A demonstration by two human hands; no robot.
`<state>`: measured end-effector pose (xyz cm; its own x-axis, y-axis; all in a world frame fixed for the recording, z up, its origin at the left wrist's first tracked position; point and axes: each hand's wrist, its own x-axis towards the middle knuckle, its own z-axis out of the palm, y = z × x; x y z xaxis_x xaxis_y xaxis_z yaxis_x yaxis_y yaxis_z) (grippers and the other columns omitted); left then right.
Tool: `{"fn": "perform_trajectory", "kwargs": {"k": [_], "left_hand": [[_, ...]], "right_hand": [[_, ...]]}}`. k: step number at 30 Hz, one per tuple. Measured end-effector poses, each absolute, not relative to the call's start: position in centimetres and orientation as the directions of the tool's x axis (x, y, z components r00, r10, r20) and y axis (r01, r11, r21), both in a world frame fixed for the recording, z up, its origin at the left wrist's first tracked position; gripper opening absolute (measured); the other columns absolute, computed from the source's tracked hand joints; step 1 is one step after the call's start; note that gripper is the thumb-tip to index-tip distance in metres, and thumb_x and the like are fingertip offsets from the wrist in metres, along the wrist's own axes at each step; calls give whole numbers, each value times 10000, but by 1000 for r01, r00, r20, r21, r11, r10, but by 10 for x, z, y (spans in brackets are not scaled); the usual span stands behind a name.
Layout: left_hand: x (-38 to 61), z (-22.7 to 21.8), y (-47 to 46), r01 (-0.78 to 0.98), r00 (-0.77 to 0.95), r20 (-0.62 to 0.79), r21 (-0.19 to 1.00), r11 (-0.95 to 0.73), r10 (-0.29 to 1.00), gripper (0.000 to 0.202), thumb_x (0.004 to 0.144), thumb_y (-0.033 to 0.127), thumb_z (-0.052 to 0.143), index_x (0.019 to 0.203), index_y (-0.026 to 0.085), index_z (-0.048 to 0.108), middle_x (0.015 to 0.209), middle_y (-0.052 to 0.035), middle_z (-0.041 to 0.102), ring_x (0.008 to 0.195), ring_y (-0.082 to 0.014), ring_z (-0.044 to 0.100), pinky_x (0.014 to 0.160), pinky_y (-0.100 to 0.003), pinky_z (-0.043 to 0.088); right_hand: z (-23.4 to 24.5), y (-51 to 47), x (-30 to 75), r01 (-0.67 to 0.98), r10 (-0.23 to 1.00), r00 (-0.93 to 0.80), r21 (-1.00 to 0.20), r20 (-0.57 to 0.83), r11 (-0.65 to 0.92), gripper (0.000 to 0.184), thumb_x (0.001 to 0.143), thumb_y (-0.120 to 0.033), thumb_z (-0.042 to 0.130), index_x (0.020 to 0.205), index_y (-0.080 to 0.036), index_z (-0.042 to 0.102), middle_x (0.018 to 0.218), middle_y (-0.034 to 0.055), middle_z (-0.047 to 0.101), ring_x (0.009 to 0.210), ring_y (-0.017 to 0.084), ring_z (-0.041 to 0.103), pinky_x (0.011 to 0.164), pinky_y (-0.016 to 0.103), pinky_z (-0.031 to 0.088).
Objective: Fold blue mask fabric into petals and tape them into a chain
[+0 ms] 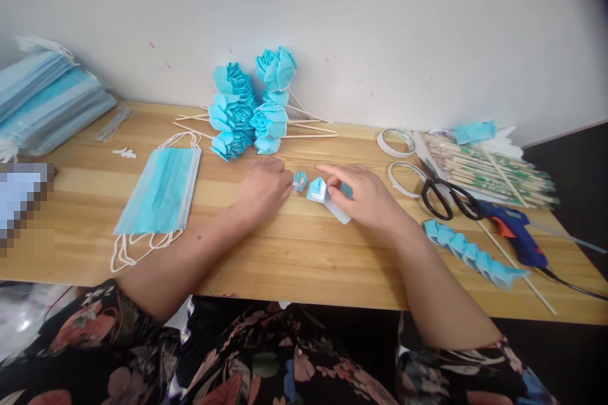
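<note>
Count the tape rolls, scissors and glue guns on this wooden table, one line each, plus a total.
White rolls of tape: 2
Black-handled scissors: 1
Blue hot-glue gun: 1
Total: 4

Wooden table (285, 253) (mask pieces (316, 190), scissors (431, 176))

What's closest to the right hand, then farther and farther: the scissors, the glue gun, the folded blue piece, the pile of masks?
1. folded blue piece: held in the right hand.
2. scissors: just to its right.
3. glue gun: farther right, toward the table's end.
4. pile of masks: far left, by the wall.
</note>
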<state>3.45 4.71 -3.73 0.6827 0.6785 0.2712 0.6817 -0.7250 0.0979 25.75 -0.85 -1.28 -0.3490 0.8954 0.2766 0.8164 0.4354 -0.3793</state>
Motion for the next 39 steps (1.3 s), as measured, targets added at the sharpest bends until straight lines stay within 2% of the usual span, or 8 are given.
{"fn": "perform_trajectory", "kwargs": {"k": [7,17,20,23,26,31,34,39], "left_hand": [[35,-36,49,696,646,275,169,-698,712,201,909,221,547,778,139,676,767,-85,633,779,-216,580,694,-330,415],[37,-33,46,602,601,450,288,-745,660,329,930,264,521,625,156,577,616,-32,579,619,-155,514,609,-296,344],[37,-33,41,529,649,442,323,-785,619,353,942,281,514,619,159,585,589,-23,588,573,-139,511,575,-283,329],[38,-34,35,374,753,425,352,-858,503,314,969,317,497,755,161,666,684,-39,680,640,-155,597,615,-275,396],[39,-36,30,281,819,400,346,-895,412,290,982,311,477,843,172,690,795,-55,738,724,-175,656,675,-286,451],[39,-39,28,263,852,355,346,-901,385,314,995,323,447,879,184,704,872,-65,764,783,-195,688,701,-298,470],[39,-38,28,279,851,346,339,-898,395,337,999,328,430,871,184,706,892,-72,766,796,-197,689,709,-296,464],[40,-36,26,282,853,339,340,-897,397,381,1005,354,399,831,199,701,817,-59,740,762,-173,663,702,-269,452]], "right_hand": [[-25,-3,257,831,882,-398,-309,253,463,392,895,-154,515,1261,-179,652,842,41,771,806,220,690,835,392,493],[-26,-2,261,847,845,-227,-330,483,416,308,911,-165,495,1134,-212,702,799,26,765,762,204,687,828,375,476],[-27,0,262,861,831,-161,-335,533,382,306,926,-181,483,1141,-212,700,801,30,767,771,205,680,832,366,470],[-25,2,263,882,832,-110,-332,543,333,311,951,-199,458,1144,-198,701,801,39,761,785,204,670,828,348,467],[-9,-6,264,915,852,-147,-258,503,310,339,973,-191,419,1177,-208,689,833,42,755,810,198,661,855,350,451],[33,-54,284,927,850,-325,-41,415,374,348,982,-200,421,1207,-277,675,868,17,752,856,212,650,864,385,428],[45,-93,320,978,882,-192,8,429,209,323,976,-220,445,1170,-263,699,900,40,756,877,232,664,850,390,446],[33,-139,384,997,903,83,-33,421,-77,301,961,-273,471,1084,-221,741,1004,84,764,951,274,680,854,402,482]]}}
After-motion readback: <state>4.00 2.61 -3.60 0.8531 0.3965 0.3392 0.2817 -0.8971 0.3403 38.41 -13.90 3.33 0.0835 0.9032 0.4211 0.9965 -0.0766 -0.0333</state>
